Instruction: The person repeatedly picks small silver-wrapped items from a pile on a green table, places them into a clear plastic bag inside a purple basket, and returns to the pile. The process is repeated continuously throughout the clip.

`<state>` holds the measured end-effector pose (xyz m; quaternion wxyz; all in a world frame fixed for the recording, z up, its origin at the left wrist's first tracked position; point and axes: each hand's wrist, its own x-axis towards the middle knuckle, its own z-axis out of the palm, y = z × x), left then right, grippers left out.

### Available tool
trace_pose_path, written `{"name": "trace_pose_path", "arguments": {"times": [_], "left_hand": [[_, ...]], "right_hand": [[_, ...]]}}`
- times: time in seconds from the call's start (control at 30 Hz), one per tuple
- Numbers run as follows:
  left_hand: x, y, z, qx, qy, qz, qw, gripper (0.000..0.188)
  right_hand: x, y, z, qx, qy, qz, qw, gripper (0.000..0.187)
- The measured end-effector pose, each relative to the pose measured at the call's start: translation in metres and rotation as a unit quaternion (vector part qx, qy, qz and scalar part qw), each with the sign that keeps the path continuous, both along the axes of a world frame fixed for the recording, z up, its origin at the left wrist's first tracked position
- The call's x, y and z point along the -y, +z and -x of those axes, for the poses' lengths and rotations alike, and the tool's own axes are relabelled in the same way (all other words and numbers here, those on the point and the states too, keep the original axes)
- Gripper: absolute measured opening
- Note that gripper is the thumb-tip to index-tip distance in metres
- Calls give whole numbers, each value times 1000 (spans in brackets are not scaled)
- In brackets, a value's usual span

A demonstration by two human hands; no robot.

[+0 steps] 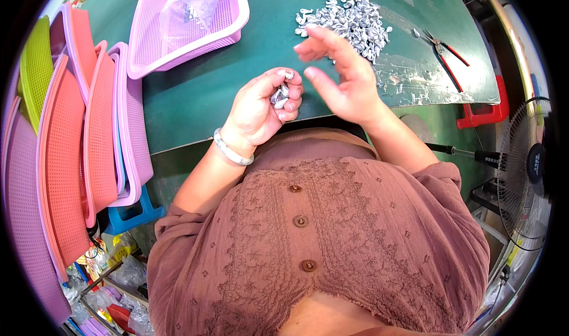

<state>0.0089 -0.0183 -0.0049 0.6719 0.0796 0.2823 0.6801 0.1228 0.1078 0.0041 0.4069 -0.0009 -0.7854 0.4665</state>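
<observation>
Several small silvery metal pieces (280, 96) lie in the curled fingers of my left hand (261, 102), with one held up near the thumb and forefinger tips. A pale bangle (231, 149) circles that wrist. Just to the right, my right hand (345, 78) is raised with thumb and fingers apart and nothing seen between them. Beyond it, a heap of the same small silvery pieces (355, 22) is spread on the green tabletop (249, 69). The exact shape of the pieces in my left hand is partly hidden by the fingers.
A lilac basket (139, 66) with a clear plastic bag (192, 10) stands at the far left. Red-handled pliers (448, 69) lie at the right. Stacked coloured baskets (62, 176) crowd the left side. A fan (521, 170) and red stool (489, 112) are at the right.
</observation>
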Motion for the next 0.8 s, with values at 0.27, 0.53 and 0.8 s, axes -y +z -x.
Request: {"name": "trace_pose_path", "arguments": {"times": [0.27,0.53,0.8], "left_hand": [[0,-2,5,-34,43,12,998,27],[3,0,6,-66,83,59,993,24],[4,3,5,-86,92,82,989,19]], "right_hand": [[-38,-11,11,189,-175,-318,912,44],[-31,-4,6,247,-33,-200,948,51],[-24,-8,6,199,-82,-259,942,51]]}}
